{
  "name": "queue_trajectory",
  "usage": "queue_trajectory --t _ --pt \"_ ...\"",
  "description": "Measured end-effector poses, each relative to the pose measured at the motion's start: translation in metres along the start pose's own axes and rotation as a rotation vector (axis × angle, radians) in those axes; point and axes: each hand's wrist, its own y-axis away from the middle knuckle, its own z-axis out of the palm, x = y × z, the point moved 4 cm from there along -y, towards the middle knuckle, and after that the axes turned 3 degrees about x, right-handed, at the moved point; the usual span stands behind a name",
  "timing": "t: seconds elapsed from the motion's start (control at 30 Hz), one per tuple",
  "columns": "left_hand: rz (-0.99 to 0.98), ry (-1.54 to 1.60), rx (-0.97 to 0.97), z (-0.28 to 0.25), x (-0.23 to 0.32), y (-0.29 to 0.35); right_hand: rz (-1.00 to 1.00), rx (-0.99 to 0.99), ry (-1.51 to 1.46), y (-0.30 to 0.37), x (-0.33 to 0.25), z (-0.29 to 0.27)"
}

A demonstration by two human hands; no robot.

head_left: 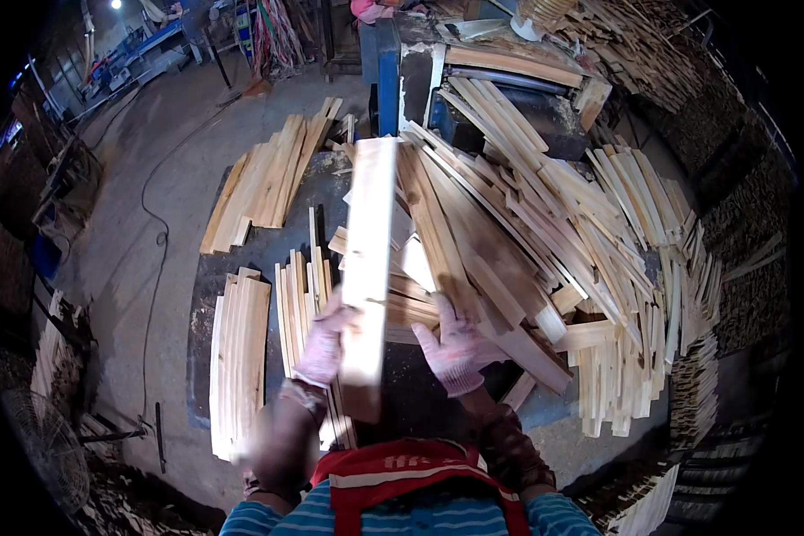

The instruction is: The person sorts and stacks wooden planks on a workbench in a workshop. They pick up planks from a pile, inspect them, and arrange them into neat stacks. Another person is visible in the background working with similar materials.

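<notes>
A long pale wooden board (370, 241) stands out in front of me, running lengthwise away from my body. My left hand (322, 344), in a light knit glove, grips its left edge near the close end. To the right of the board, my gloved right hand (456, 347) has its thumb and fingers spread, with nothing gripped in it. Its fingertips are close to a brown-toned board (437, 237) on the heap, but whether they touch it I cannot tell. Beneath and beyond the hands lies a loose fan-shaped heap of wooden strips (518, 214).
Stacked boards (241, 357) lie at the near left of the dark table (317, 192), with another stack (268, 174) farther back. More strips (616, 375) pile up at the right. A machine with a blue post (388, 80) stands at the far side. A cable (161, 237) crosses the floor.
</notes>
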Motion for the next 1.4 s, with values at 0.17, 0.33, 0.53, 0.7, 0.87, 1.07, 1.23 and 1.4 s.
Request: queue_trajectory --t 0.17,0.33,0.53,0.7,0.87,1.07,1.23,1.4 --pt "-0.136 0.148 0.165 -0.086 0.005 0.053 0.024 -0.124 0.385 -0.007 0.051 0.012" --pt "-0.09 0.09 0.45 -0.164 -0.025 0.097 0.615 -0.069 -1.115 0.016 0.104 0.025" --pt "-0.184 -0.141 0.31 -0.279 -0.121 0.116 1.002 -0.084 -1.544 0.046 0.069 -0.018" --pt "-0.384 -0.465 0.612 -0.311 -0.173 0.113 0.883 -0.061 -1.633 0.051 0.064 -0.015" --pt "-0.26 -1.244 0.526 -0.245 -0.12 0.067 0.834 -0.087 -1.842 0.096 0.097 0.008" --pt "-0.021 0.005 -0.271 -0.002 -0.054 0.028 0.483 -0.284 -1.798 0.167 0.083 0.039" --pt "0.001 0.152 -0.31 0.127 -0.062 0.014 0.664 -0.371 -1.043 0.157 0.056 -0.044" --pt "-0.042 0.043 -0.34 0.231 -0.108 0.03 0.355 -0.042 -0.201 0.145 0.084 -0.118"
